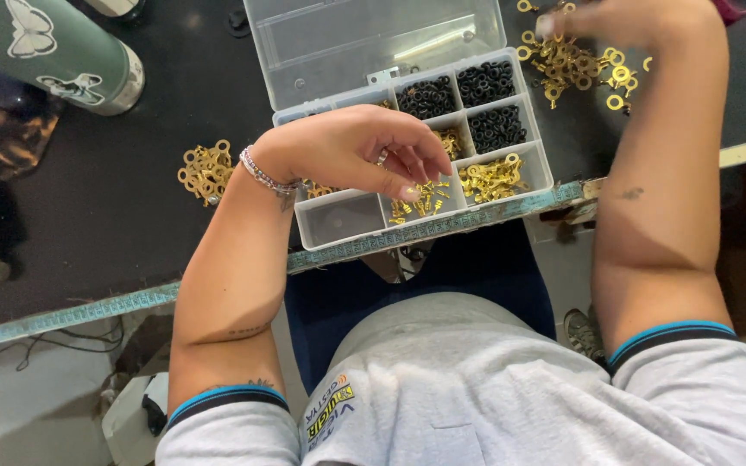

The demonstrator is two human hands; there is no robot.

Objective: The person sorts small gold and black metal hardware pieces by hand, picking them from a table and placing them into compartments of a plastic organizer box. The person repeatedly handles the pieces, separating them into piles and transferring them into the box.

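Hovering over the front row of the clear compartment box (pixel 338 220), the left hand (pixel 356 151) has its fingers curled downward, fingertips close to a compartment of small brass terminals (pixel 420 200); whether a terminal is pinched between them cannot be told. The right hand (pixel 623 19) reaches to the far edge of the dark surface (pixel 114 233), resting on a loose pile of brass ring terminals (pixel 576 69) — its grip is blurred and cut off, so that state also cannot be told. Other compartments hold black rings (pixel 464 86) and further brass pieces (pixel 492 177). A second brass pile (pixel 206 170) lies left of the box, and a green bottle (pixel 62 52) lies well apart. Judged from this, sorting is in hand — the next move calls for a fine pinch and correct compartment choice.
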